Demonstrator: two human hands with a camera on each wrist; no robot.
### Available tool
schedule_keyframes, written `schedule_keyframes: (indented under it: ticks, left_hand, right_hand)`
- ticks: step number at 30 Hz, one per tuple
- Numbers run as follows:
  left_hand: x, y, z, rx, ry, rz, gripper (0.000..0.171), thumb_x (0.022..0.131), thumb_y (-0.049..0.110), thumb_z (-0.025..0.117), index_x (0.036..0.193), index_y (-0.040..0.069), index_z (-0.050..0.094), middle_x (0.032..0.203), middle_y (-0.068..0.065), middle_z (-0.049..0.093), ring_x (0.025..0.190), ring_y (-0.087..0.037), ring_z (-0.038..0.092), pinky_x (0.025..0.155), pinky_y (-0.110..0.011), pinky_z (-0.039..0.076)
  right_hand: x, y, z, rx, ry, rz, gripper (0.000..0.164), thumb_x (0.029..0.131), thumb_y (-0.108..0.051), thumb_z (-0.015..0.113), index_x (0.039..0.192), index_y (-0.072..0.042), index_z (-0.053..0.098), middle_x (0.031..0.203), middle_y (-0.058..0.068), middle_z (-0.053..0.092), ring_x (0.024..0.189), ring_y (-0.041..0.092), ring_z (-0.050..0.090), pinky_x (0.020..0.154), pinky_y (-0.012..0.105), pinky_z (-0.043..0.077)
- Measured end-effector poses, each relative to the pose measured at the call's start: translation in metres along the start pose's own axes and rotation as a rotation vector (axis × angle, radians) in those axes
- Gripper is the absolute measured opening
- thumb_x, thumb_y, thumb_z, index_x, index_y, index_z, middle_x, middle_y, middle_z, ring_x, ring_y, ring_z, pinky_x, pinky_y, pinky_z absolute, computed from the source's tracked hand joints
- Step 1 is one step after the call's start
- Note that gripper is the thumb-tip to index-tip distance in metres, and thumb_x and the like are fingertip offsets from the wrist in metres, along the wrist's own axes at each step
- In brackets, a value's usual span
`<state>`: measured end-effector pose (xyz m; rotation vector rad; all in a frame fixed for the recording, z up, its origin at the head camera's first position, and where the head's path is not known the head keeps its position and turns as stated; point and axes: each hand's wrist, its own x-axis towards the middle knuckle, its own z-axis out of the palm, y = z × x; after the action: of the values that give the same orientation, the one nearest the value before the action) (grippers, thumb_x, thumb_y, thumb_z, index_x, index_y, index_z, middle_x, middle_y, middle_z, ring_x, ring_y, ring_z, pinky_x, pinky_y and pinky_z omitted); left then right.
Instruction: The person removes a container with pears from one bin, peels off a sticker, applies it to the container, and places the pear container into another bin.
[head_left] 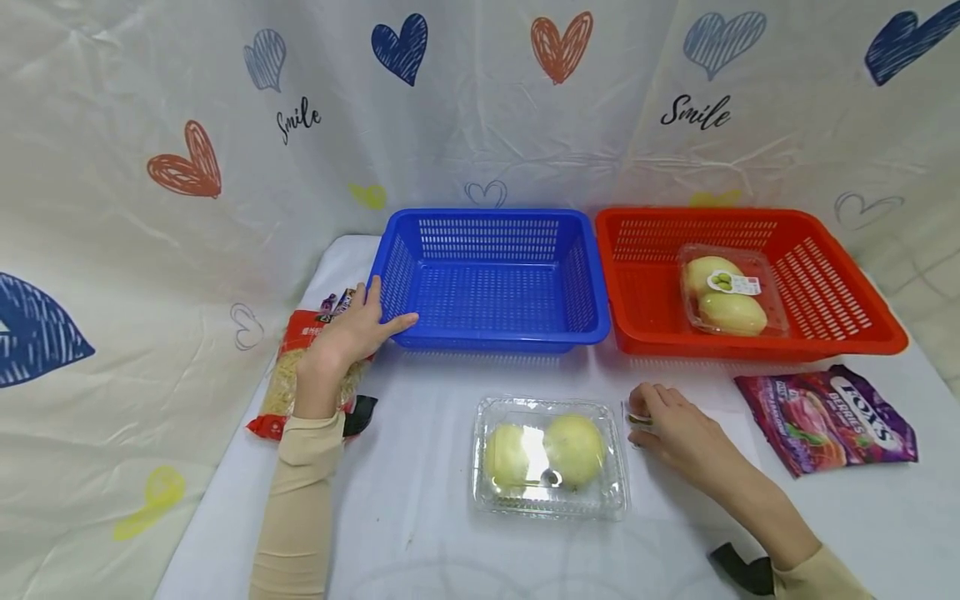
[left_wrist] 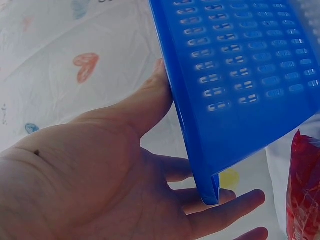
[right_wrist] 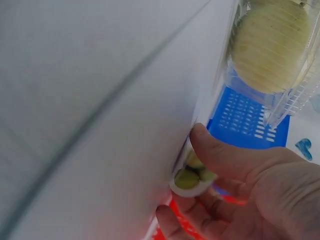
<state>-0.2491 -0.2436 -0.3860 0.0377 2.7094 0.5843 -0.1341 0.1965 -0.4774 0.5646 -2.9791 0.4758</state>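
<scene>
My left hand [head_left: 348,329] is at the left rim of the blue basket [head_left: 491,340], fingers fairly straight. In the left wrist view its thumb touches the blue basket's rim [left_wrist: 185,125] and the fingers spread past the corner. My right hand [head_left: 686,437] pinches a small label [right_wrist: 187,178] with green fruit printed on it, between thumb and fingers, low at the white tabletop. Just left of that hand sits a clear plastic clamshell box [head_left: 551,504] holding two pale yellow-green round fruits [head_left: 573,450]. No label shows on its lid.
A red basket [head_left: 757,346] adjoins the blue one and holds a labelled fruit box [head_left: 731,296]. To the right lies a purple Fox's Berries candy bag [head_left: 828,421]. Under the left forearm is a red-and-clear food packet [head_left: 281,383]. A heart-printed curtain [head_left: 480,108] hangs behind.
</scene>
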Motion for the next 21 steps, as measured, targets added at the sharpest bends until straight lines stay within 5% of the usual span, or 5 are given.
schedule_keyframes:
  ticks: [9, 15, 21]
  left_hand:
    - [-0.002, 0.001, -0.004, 0.003, 0.010, 0.005, 0.105, 0.100, 0.069, 0.042, 0.163, 0.008, -0.017, 0.172, -0.024, -0.013, 0.154, -0.058, 0.015, 0.122, -0.069, 0.025]
    - [-0.001, 0.001, -0.004, 0.027, 0.026, 0.005, 0.104, 0.101, 0.067, 0.042, 0.163, 0.006, -0.014, 0.171, -0.026, -0.010, 0.156, -0.055, 0.011, 0.124, -0.068, 0.020]
    - [-0.004, 0.013, 0.005, 0.137, 0.161, 0.085, 0.091, 0.105, 0.053, 0.050, 0.165, 0.003, 0.003, 0.170, -0.029, -0.012, 0.159, -0.048, -0.010, 0.129, -0.063, -0.002]
  right_hand:
    - [-0.001, 0.005, -0.009, 0.016, -0.012, -0.121, 0.029, 0.083, 0.001, 0.078, 0.089, -0.017, 0.056, 0.081, -0.008, 0.052, 0.080, 0.010, 0.052, 0.070, 0.032, 0.049]
    - [-0.009, 0.011, -0.038, 0.254, -0.207, -0.135, 0.015, 0.099, -0.006, 0.063, 0.103, -0.017, 0.053, 0.107, -0.001, 0.076, 0.089, 0.003, 0.064, 0.071, 0.023, 0.054]
    - [-0.008, -0.011, -0.048, 0.291, -0.034, -0.193, 0.022, 0.095, -0.007, 0.070, 0.101, -0.024, 0.058, 0.089, -0.018, 0.065, 0.084, -0.004, 0.063, 0.073, 0.020, 0.057]
